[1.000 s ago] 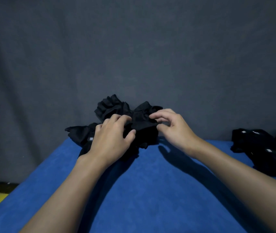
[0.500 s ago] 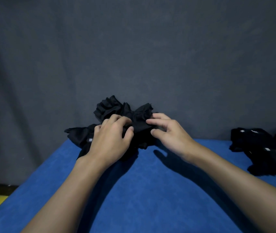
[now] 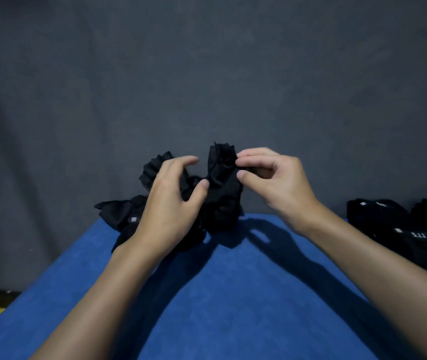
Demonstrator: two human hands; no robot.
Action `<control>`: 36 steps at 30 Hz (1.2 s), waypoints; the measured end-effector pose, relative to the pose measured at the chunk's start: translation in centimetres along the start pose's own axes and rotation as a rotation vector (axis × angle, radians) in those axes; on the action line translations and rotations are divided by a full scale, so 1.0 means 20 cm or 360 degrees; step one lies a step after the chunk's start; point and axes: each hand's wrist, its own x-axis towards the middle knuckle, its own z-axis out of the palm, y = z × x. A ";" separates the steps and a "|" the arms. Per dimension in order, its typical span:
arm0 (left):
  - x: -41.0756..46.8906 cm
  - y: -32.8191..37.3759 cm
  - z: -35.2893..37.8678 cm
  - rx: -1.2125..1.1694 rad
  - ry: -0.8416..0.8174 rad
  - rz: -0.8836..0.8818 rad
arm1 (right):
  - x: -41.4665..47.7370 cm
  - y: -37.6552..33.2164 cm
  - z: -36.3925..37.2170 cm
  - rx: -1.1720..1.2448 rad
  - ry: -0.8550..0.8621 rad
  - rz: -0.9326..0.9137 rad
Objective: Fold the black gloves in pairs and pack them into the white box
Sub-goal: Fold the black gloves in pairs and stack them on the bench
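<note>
Mid-frame the black glove [image 3: 222, 188] stands upright, the right hand [image 3: 277, 183] pinching its top from the right, the left hand [image 3: 170, 203] with fingers apart, thumb touching its left side.

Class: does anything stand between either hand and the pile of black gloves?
Nothing visible does. The right hand pinches a raised glove; the left hand's thumb touches it above the pile. No white box shows.

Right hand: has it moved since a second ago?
Yes. The right hand has risen above the far edge of the blue table, pinching a black glove and drawing it up from the pile.
</note>
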 end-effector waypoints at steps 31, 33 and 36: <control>-0.24 0.23 0.30 -0.0893 -0.0792 -0.0681 | -0.56 0.03 -0.43 0.0136 -0.0130 0.0717; -0.25 0.22 0.33 -0.0832 -0.0800 -0.0739 | -0.56 0.06 -0.44 0.0022 -0.0126 0.0821; -0.28 0.20 0.38 -0.0619 -0.0843 -0.0756 | -0.59 0.08 -0.47 -0.0301 -0.0297 0.0968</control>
